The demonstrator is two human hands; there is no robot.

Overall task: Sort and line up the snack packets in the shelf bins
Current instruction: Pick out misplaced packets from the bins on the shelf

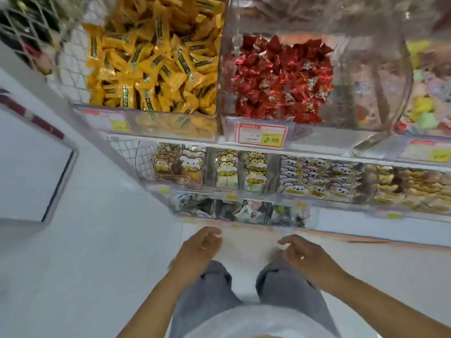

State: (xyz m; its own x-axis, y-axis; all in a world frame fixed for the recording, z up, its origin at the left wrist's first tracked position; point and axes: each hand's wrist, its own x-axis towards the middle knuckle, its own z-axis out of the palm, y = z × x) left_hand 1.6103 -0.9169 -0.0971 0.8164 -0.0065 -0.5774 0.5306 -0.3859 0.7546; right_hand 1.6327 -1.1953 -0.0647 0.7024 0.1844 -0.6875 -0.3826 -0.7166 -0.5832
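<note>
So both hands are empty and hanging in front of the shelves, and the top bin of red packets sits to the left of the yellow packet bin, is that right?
Not quite. In the head view the red packets sit to the right of the yellow packets, not the left. The rest holds: the left hand and right hand are both empty, in front of the shelves.

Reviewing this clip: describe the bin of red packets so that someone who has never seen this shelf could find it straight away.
Start at the top shelf of clear plastic bins. The bin of red packets is the second from the left, right of the bin heaped with yellow packets. It alone holds shiny crimson foil wrappers, and a red-bordered price tag with a yellow price patch hangs on its front.
</note>
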